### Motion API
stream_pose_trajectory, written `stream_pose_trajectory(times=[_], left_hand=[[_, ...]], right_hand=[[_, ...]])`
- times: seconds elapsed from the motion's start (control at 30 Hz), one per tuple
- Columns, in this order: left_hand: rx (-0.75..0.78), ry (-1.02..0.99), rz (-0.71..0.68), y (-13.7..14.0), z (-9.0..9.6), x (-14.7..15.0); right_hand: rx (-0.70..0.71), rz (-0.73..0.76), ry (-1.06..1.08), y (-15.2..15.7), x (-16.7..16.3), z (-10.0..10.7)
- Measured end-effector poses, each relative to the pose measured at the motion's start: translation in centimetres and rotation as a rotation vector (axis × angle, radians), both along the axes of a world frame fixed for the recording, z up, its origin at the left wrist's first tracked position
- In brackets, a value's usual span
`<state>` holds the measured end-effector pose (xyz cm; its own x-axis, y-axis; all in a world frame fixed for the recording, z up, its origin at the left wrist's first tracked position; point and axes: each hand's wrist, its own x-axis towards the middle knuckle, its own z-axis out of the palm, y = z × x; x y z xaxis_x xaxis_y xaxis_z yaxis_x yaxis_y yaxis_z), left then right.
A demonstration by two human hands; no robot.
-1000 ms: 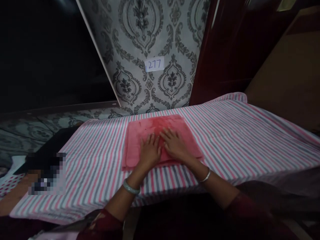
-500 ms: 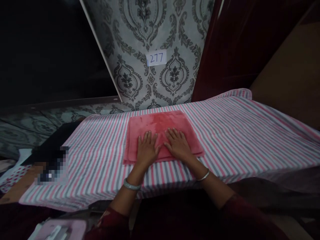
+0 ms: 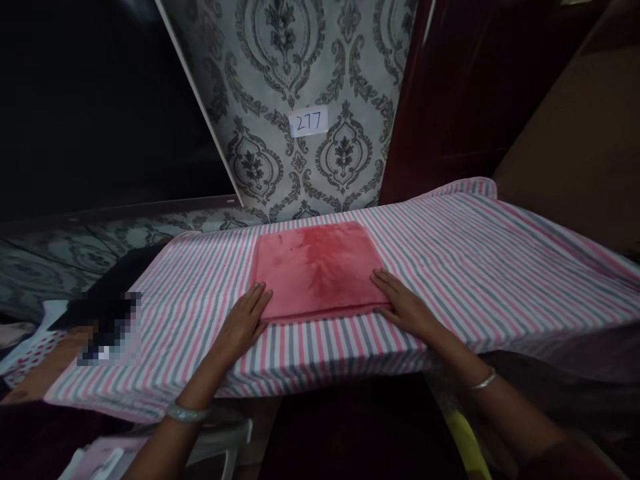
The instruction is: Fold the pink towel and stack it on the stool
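Note:
A folded pink cloth [image 3: 315, 267] with a plush-looking surface and darker red smudges lies flat in layers on the striped cover. My left hand [image 3: 243, 323] is at its near left corner, fingers stretched over the edge and thumb by the front fold. At the near right corner is my right hand [image 3: 405, 303], its fingers extended onto the cloth's side and its thumb apart along the front edge. Both hands look open, touching the cloth's sides without a visible grip. Each wrist wears a bangle.
A pink, grey and white striped cover [image 3: 480, 267] drapes the table. Behind stands a patterned wall with a paper label [image 3: 309, 121] reading 277. A dark screen [image 3: 110, 100] is at the left, a dark red panel [image 3: 450, 100] at the right. A pale chair [image 3: 235, 440] shows below.
My hands have moved apart and toward me, from lying flat on top of the pink cloth to its two near corners. The cloth stays in about the same place.

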<state>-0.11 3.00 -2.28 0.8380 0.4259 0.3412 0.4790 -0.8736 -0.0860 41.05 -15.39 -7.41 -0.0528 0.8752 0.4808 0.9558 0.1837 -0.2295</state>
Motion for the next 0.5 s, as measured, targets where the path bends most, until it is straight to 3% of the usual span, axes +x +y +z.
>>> stream_pose_trajectory(times=[0.17,0.3,0.4,0.5], left_hand=[[0.050,-0.077,0.003,0.2,-0.1,0.3],[0.059,-0.152,0.013,0.6,1.2,0.7],[0.041,-0.257,0.065,1.6,5.0,1.4],[0.054,-0.434,0.106,2.4,11.6,2.7]], right_hand=[[0.019,-0.028,-0.051,-0.1,0.2,0.4],[0.042,-0.090,-0.048,1.1,0.5,2.7],[0.115,-0.166,0.043,2.6,1.1,6.5],[0.297,-0.217,0.174,4.0,1.8,12.5]])
